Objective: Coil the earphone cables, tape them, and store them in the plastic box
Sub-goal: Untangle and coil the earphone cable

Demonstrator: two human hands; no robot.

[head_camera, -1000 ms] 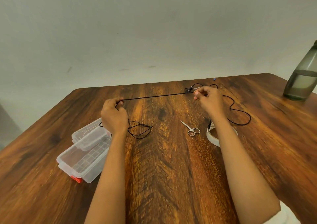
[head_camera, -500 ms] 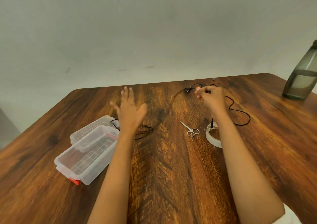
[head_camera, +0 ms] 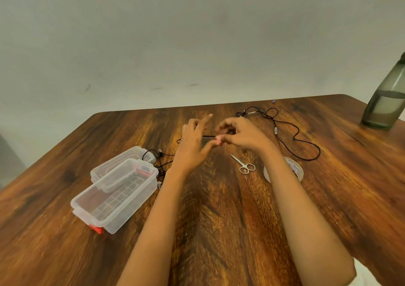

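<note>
Bench point(head_camera: 219, 231): wooden top, dark brown with strong orange-brown grain running toward the viewer; far corners rounded. Wall point(head_camera: 197, 44): plain, off-white to grey-green, matte, with a few small dark marks. It stands directly behind the far edge of the bench. Lighting: even and soft; no hard shadows. Left edge: a darker grey area below the wall.
</note>
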